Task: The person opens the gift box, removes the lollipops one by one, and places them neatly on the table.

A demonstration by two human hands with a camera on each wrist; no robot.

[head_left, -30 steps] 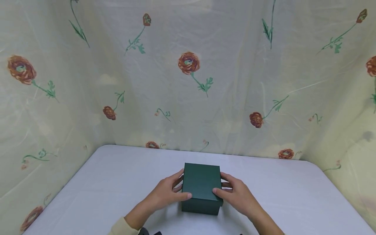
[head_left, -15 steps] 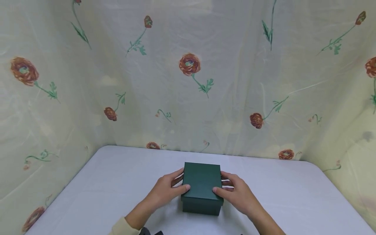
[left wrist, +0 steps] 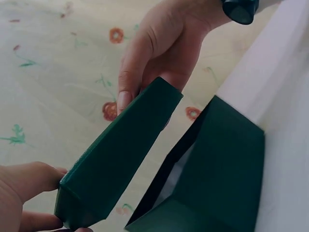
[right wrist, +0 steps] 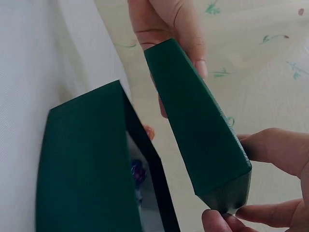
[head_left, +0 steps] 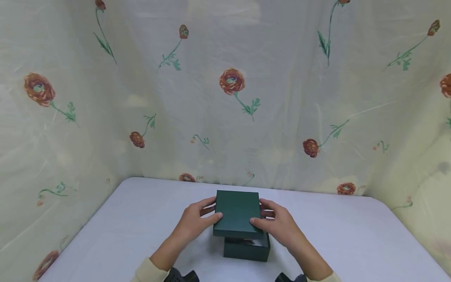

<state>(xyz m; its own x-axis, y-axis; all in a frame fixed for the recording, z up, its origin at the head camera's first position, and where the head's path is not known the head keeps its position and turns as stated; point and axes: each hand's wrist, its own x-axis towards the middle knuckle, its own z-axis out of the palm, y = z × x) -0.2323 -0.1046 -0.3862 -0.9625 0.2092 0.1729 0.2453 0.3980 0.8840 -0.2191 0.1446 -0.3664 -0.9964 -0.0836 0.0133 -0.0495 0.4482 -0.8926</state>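
Observation:
A dark green box lid [head_left: 237, 213] is raised off its matching box base [head_left: 246, 250], with a gap between them in both wrist views. My left hand [head_left: 193, 222] grips the lid's left side, thumb on top and fingers along the edge. On the opposite side my right hand [head_left: 280, 225] holds it the same way. The base stands on the table, its top partly uncovered. Inside it, the right wrist view shows a pale lining and a small shiny blue-purple thing [right wrist: 138, 173]; the lid hides most of the inside in the head view.
A white-covered table [head_left: 158, 211] with rounded far corners lies under the box. Behind and beside it hangs a pale curtain [head_left: 275, 129] printed with orange flowers. Dark wrist straps [head_left: 181, 275] show at the bottom edge.
Both hands have lifted the lid off the base and shifted it slightly left and away. Before, it sat over the base; now the base's opening shows.

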